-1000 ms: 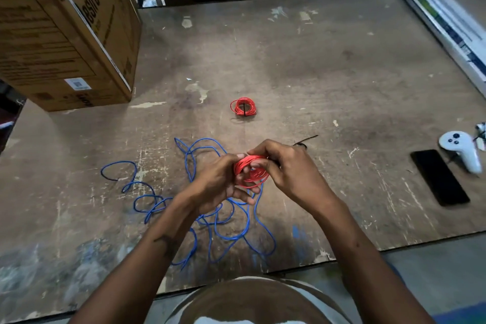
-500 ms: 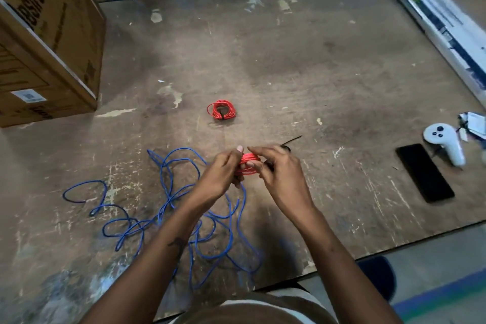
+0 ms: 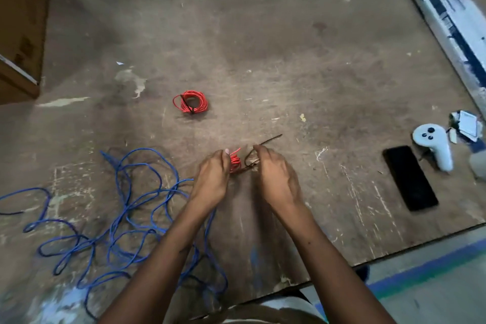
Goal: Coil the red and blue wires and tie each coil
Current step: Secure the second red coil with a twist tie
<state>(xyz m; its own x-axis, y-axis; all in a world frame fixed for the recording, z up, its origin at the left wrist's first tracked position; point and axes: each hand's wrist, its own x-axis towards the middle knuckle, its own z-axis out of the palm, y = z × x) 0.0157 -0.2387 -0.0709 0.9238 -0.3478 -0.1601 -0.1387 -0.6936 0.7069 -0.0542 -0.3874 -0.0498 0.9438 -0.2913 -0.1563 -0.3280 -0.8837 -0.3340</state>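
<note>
Two red coils: one tied coil [image 3: 190, 102] lying, one red coil [image 3: 234, 161] pinched by left hand [image 3: 212, 177]; right hand [image 3: 276, 175] grips black tie [image 3: 268, 140].

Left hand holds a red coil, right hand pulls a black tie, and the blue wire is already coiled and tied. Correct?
Not quite. In the head view the blue wire lies loose and tangled, untied. The left hand does hold the red coil, and the right hand the black tie.
</note>
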